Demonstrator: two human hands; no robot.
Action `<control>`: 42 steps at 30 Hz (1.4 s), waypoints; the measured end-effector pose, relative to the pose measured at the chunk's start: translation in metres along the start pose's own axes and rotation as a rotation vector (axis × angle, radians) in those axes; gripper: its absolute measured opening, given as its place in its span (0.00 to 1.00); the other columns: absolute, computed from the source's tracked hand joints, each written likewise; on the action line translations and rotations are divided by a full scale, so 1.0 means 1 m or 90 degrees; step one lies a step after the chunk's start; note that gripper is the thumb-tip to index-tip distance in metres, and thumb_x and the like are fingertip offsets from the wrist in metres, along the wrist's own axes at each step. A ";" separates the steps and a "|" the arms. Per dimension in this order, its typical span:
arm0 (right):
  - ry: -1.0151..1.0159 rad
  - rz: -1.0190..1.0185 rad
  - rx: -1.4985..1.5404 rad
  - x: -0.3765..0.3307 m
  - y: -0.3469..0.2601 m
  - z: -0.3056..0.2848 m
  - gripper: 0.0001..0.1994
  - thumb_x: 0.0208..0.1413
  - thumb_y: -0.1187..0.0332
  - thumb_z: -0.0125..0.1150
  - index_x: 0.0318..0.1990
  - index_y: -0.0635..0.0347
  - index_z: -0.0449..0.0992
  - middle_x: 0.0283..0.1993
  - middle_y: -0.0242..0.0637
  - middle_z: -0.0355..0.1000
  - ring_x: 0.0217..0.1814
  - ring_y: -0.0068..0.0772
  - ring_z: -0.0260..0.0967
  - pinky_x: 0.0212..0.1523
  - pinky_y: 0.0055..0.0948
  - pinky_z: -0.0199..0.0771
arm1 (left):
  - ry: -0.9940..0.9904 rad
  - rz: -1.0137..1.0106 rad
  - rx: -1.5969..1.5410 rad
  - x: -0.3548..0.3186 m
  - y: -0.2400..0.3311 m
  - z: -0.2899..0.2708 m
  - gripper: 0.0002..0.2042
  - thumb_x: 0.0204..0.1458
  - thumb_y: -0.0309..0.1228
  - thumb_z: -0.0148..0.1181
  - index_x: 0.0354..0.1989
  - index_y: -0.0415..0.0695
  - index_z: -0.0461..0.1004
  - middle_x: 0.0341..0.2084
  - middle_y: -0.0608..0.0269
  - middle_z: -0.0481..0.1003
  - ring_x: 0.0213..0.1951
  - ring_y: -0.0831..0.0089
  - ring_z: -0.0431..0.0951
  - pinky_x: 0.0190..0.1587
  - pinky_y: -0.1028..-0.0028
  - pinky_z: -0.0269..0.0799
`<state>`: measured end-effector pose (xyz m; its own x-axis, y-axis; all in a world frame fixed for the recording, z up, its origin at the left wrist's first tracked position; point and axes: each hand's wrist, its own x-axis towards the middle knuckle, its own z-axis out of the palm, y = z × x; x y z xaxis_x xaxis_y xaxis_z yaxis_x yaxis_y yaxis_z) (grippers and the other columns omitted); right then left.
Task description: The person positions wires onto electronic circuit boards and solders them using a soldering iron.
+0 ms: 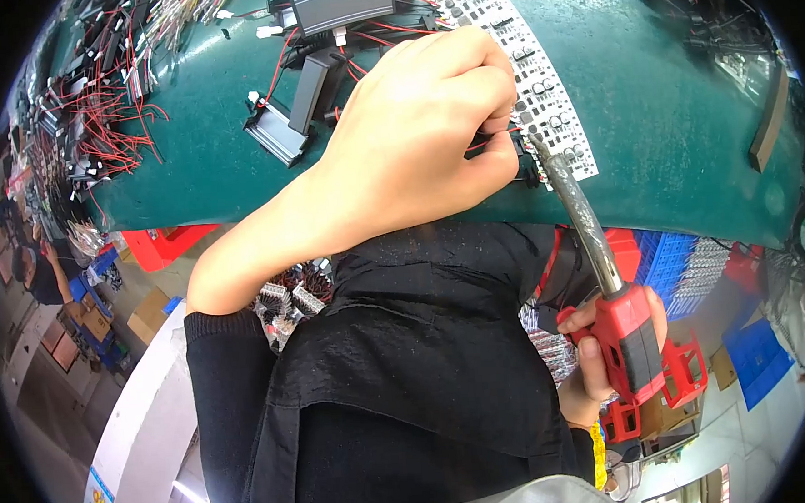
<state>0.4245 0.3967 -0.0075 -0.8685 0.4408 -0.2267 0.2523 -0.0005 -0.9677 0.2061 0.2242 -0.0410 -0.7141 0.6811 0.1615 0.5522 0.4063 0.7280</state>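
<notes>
My left hand (pixel 415 141) reaches over the green work mat (pixel 668 101), fingers pinched shut on a thin red wire (pixel 481 144) at the edge of a white strip of small circuit boards (pixel 544 89). My right hand (pixel 598 361) grips the red and black handle of a soldering iron (pixel 633 344). Its metal shaft (pixel 582 207) slants up, and the tip sits right beside my left fingertips at the board strip. What the wire joins to is hidden under my fingers.
Black rectangular housings with red leads (pixel 316 83) lie just left of my left hand. A heap of wired parts (pixel 103 103) covers the mat's far left. A red bin (pixel 161 246), blue crates (pixel 676 260) and another person (pixel 44 270) are beyond the table edge.
</notes>
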 end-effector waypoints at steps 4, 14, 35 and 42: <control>-0.043 0.013 -0.006 0.001 0.000 0.001 0.32 0.42 0.70 0.66 0.57 0.60 0.59 0.38 0.49 0.72 0.32 0.34 0.74 0.37 0.28 0.75 | 0.003 0.002 0.007 -0.001 -0.001 0.001 0.09 0.33 0.17 0.59 0.18 0.41 0.64 0.28 0.63 0.71 0.31 0.69 0.73 0.34 0.76 0.69; -0.003 -0.025 0.075 0.003 0.002 0.004 0.36 0.42 0.66 0.67 0.59 0.56 0.54 0.33 0.46 0.71 0.29 0.38 0.71 0.34 0.34 0.73 | 0.006 -0.002 0.009 0.000 0.000 0.003 0.09 0.32 0.17 0.59 0.18 0.41 0.64 0.27 0.62 0.71 0.31 0.69 0.73 0.34 0.76 0.70; 0.005 -0.074 0.066 0.008 0.014 0.003 0.17 0.41 0.71 0.51 0.38 0.73 0.59 0.26 0.44 0.62 0.22 0.34 0.61 0.22 0.24 0.64 | 0.059 0.053 0.020 -0.006 -0.007 0.003 0.07 0.36 0.28 0.56 0.21 0.38 0.68 0.24 0.56 0.66 0.30 0.58 0.70 0.35 0.62 0.67; 0.014 -0.099 0.084 0.015 0.008 0.021 0.21 0.42 0.69 0.53 0.42 0.71 0.56 0.28 0.43 0.59 0.23 0.31 0.59 0.22 0.23 0.63 | 0.068 0.069 -0.080 -0.023 -0.014 -0.004 0.06 0.38 0.25 0.57 0.25 0.38 0.70 0.31 0.57 0.68 0.37 0.59 0.71 0.41 0.64 0.67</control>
<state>0.4048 0.3841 -0.0210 -0.8825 0.4646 -0.0727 0.0568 -0.0482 -0.9972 0.2126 0.2002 -0.0521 -0.6991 0.6450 0.3086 0.5751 0.2506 0.7788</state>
